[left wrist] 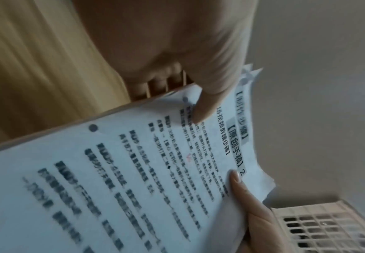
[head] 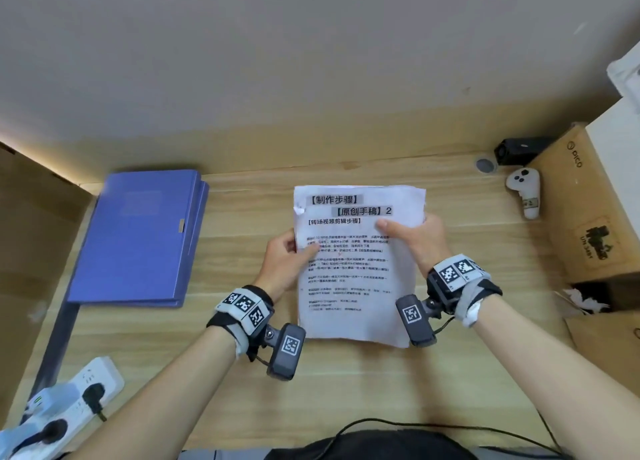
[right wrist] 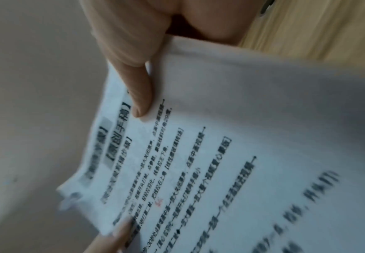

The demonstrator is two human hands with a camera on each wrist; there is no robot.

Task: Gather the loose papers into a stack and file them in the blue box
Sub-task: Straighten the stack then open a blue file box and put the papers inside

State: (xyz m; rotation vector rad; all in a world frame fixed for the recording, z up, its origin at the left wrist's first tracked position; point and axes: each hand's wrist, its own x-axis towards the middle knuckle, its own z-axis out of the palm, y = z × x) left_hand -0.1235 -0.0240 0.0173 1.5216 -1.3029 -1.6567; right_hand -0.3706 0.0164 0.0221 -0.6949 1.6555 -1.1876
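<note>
The gathering part of the task appears done. Nearest the person, the stack of papers [head: 356, 265] is held above the bench [head: 346, 383] by both side edges. The left hand [head: 287, 255] grips its left edge and the right hand [head: 415, 237] its right edge, thumbs lying on the printed top sheet and fingers curled behind. In the wrist views the far edges of the sheets are seen slightly uneven, so a little squaring may be left. No other loose sheets can be seen on the bench beside the stack — though the near edge is partly hidden by the arms. Filing is not yet begun: the blue box [head: 142, 237] lies flat and closed, left of the stack and well apart from it — it must be opened first, it is judged.
</note>
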